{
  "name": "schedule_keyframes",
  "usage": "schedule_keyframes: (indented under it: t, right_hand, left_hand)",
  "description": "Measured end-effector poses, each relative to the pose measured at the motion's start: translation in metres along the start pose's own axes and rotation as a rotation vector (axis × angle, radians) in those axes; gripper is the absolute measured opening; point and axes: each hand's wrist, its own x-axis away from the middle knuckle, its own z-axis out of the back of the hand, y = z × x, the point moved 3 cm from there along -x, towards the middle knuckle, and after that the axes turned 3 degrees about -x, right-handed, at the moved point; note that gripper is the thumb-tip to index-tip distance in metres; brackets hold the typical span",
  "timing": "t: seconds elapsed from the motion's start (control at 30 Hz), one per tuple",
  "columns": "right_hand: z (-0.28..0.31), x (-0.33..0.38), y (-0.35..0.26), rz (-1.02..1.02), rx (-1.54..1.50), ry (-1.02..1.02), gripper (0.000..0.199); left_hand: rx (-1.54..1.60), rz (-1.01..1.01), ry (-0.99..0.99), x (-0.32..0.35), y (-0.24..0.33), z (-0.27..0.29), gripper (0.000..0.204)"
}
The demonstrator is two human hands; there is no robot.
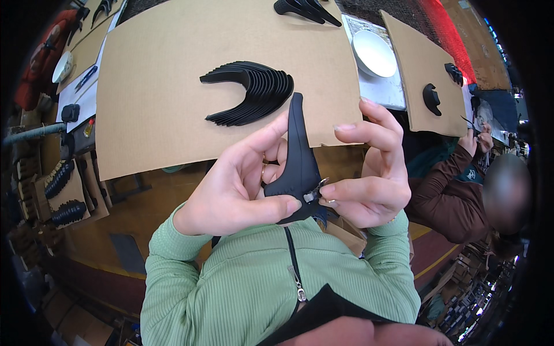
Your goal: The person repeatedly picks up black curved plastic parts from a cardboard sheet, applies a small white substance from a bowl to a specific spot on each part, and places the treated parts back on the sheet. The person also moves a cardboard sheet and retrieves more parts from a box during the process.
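Upright in front of my chest is a black curved moulded part [298, 147], narrow at the top and wider at the bottom. My left hand [242, 179] grips it, the thumb across its lower face and the fingers behind. At its lower right edge, my right hand [372, 179] pinches a small clear or whitish piece [311, 196] between thumb and forefinger; its exact kind is too small to tell. The other right fingers are raised and spread. Beyond my hands, a nested stack of similar black curved parts [254, 92] rests on a cardboard sheet [156, 104].
More black parts [309, 10] lie at the cardboard's far edge. A white bowl [375, 53] stands to the right, beside another cardboard sheet [412, 75]. A co-worker in a brown sleeve [447, 202] sits at the right. Black parts on a tray [66, 196] are at the lower left.
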Motion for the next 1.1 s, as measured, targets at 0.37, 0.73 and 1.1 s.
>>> schedule_keyframes:
  t: [0.37,0.73,1.1]
  right_hand:
    - [-0.0009,-0.0017,0.0005,0.005,-0.011,0.022,0.02]
    - [-0.002,-0.002,-0.0004,-0.021,0.007,0.073,0.019]
    - [-0.0017,-0.0041,0.0025,-0.026,0.051,0.089,0.018]
  left_hand:
    - [-0.007,0.025,0.007,0.0021,0.0013,-0.0006,0.092]
    - [0.005,0.025,-0.027,0.0028,-0.0005,-0.0011,0.093]
    - [0.0,0.007,-0.056,0.0051,-0.0002,-0.0004,0.093]
